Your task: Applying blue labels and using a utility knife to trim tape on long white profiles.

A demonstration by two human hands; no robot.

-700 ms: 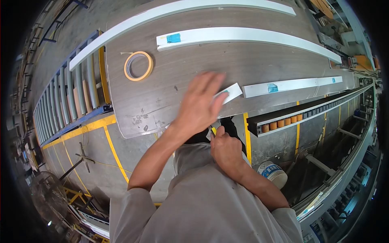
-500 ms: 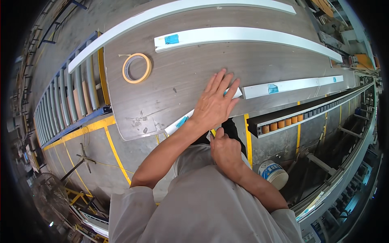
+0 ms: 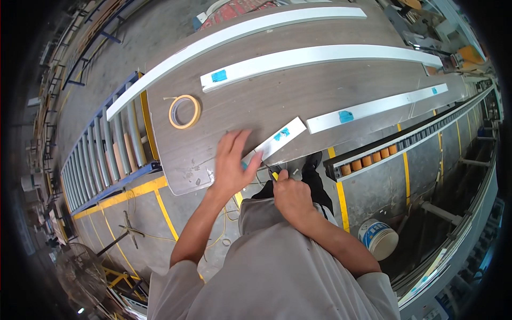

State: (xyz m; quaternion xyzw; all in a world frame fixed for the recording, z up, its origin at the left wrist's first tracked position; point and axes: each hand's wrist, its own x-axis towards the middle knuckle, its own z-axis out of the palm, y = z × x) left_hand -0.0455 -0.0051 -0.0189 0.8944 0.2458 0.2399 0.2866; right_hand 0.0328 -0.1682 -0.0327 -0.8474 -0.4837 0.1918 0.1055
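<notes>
The short white strip (image 3: 273,145) with blue tape lies on the brown-grey table (image 3: 256,104), its far end toward two o'clock. At its eight o'clock end is the left hand (image 3: 229,168), slightly blurred — fingers spread loosely, thumb parted from them and overlapping the strip, though I cannot tell whether it touches. At five o'clock from the strip, the right hand (image 3: 294,198) is curled snugly around a yellow-handled tool (image 3: 275,175) pointing toward eleven. A longer white strip (image 3: 376,108) lies at two o'clock; a tape roll (image 3: 197,112) sits at ten.
</notes>
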